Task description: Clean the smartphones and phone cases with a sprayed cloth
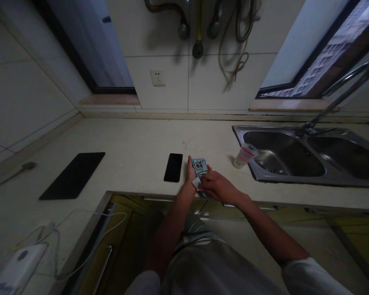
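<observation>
In my left hand (190,174) lies a light-blue phone case (198,163) with a printed pattern; whether a phone sits inside it I cannot tell. My left thumb runs along its left edge. My right hand (217,186) is closed over the lower part of the case and pinches a small white tissue or cloth (196,183) against it. Just left of my hands, a black phone (173,167) rests flat on the counter. A clear plastic cup (245,156) with a red band stands to their right, near the sink.
A steel double sink (283,180) with a tall faucet (341,94) is set into the pale counter (135,143) on the right. On the left lies a dark flat panel (74,175). A white device (23,266) with cables sits at lower left. Pipes hang on the wall above.
</observation>
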`<move>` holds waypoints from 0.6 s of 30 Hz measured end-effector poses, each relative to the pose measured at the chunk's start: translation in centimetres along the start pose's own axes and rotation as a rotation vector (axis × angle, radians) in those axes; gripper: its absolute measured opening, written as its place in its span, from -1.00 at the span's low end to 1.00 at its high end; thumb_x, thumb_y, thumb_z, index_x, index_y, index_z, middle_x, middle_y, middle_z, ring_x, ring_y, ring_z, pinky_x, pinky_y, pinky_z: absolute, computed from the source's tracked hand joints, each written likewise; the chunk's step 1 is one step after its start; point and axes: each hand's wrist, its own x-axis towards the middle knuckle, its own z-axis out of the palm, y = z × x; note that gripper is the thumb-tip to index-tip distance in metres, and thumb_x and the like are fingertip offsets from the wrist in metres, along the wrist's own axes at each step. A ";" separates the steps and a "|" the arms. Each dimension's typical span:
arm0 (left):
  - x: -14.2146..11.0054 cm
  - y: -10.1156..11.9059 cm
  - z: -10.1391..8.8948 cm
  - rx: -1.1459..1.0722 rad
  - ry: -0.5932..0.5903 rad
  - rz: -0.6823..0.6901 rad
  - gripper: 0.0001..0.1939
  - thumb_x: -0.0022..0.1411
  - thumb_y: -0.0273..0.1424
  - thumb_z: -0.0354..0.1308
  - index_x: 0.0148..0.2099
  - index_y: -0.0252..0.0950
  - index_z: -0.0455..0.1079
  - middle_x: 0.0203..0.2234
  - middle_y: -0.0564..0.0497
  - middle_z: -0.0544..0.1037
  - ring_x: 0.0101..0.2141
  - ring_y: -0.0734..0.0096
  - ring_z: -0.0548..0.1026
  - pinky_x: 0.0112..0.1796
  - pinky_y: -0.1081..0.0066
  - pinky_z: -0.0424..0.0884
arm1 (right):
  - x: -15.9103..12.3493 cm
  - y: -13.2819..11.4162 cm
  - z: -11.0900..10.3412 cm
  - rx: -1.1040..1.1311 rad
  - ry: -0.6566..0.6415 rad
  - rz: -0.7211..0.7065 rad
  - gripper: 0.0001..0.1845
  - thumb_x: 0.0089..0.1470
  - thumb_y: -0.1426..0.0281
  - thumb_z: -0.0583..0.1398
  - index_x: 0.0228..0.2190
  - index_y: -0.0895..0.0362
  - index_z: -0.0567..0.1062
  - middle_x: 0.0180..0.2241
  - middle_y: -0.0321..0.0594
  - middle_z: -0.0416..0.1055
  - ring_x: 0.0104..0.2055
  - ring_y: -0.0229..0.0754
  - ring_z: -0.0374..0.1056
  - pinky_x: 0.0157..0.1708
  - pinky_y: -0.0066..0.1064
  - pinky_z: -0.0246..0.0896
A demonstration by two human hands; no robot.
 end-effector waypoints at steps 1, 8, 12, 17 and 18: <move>0.0 -0.1 0.1 0.007 0.018 0.003 -0.33 0.29 0.17 -0.13 -0.31 -0.35 0.44 -0.49 -0.18 0.59 -0.33 0.06 0.62 -0.32 0.19 0.54 | -0.5 -0.4 -0.1 -0.011 -0.011 -0.008 -0.73 0.30 0.33 0.14 -0.35 0.13 0.61 -0.39 -0.13 0.42 -0.28 -0.11 0.31 -0.24 -0.30 0.15; -0.5 -0.5 1.9 0.087 0.147 -0.012 -0.36 0.16 0.24 0.04 -0.42 -0.29 0.35 -0.67 0.01 0.44 -0.48 0.26 0.58 -0.45 0.37 0.50 | -0.8 0.0 -0.5 -0.095 0.049 0.009 -0.76 0.29 0.37 0.14 -0.28 0.10 0.62 -0.38 -0.13 0.42 -0.27 -0.10 0.28 -0.27 -0.29 0.08; -1.2 -0.4 2.4 0.136 0.073 -0.012 -0.43 0.11 0.17 0.19 -0.43 -0.30 0.37 -0.65 0.04 0.45 -0.48 0.32 0.56 -0.42 0.41 0.49 | 0.5 1.8 0.0 -0.130 0.158 0.097 -0.73 0.31 0.34 0.10 -0.24 0.12 0.61 -0.36 -0.09 0.42 -0.29 -0.08 0.24 -0.30 -0.27 0.07; -1.3 -0.2 2.3 0.142 0.011 -0.054 -0.47 0.17 0.12 0.16 -0.40 -0.30 0.39 -0.54 -0.05 0.55 -0.39 0.24 0.60 -0.37 0.33 0.52 | 2.5 3.9 0.7 -0.081 0.312 0.242 -0.73 0.30 0.32 0.11 -0.22 0.11 0.61 -0.35 -0.08 0.42 -0.26 -0.04 0.26 -0.26 -0.25 0.16; -1.2 -0.2 2.2 0.139 0.021 -0.047 -0.47 0.17 0.12 0.16 -0.39 -0.30 0.39 -0.52 -0.06 0.56 -0.36 0.22 0.60 -0.35 0.31 0.53 | 2.9 4.1 0.8 -0.067 0.316 0.257 -0.73 0.30 0.33 0.11 -0.22 0.11 0.61 -0.35 -0.08 0.42 -0.26 -0.04 0.26 -0.25 -0.25 0.17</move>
